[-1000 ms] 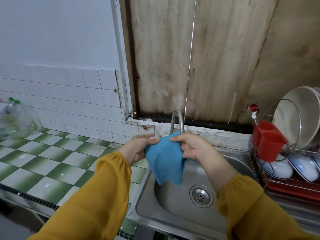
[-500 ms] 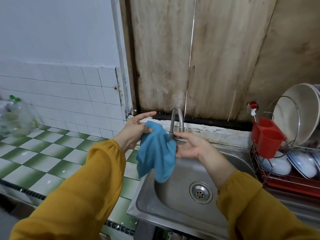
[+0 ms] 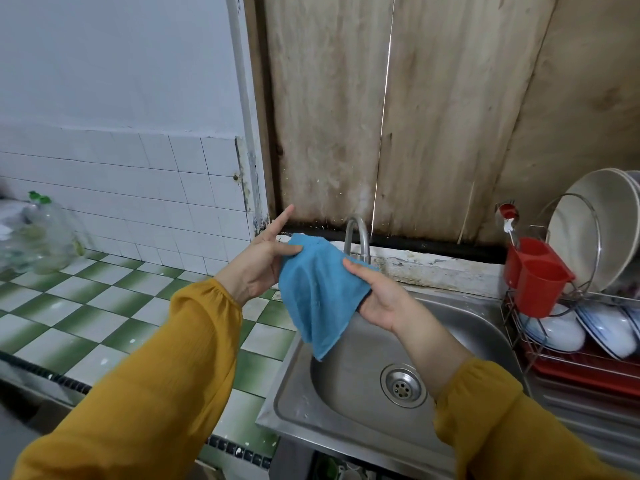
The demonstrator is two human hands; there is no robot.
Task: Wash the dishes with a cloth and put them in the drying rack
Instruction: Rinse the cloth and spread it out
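Observation:
A blue cloth (image 3: pixel 317 296) hangs spread between my two hands above the left side of the steel sink (image 3: pixel 349 420). My left hand (image 3: pixel 263 261) pinches its top left edge with the thumb, index finger pointing up. My right hand (image 3: pixel 377 296) holds the cloth's right edge, thumb on top and fingers behind the fabric. A wire drying rack (image 3: pixel 568 348) at the right holds white bowls (image 3: pixel 557 329) face down and large plates (image 3: pixel 602 230) on edge.
A curved metal tap (image 3: pixel 358 237) stands behind the cloth. A red cutlery holder (image 3: pixel 535 275) hangs on the rack. A green and white tiled counter (image 3: pixel 86 313) lies left of the sink, with a clear plastic bottle (image 3: pixel 41 237) at its far left.
My hands have lifted the cloth slightly. My right hand, off the cloth half a second ago, has taken its right edge again, spreading it wider.

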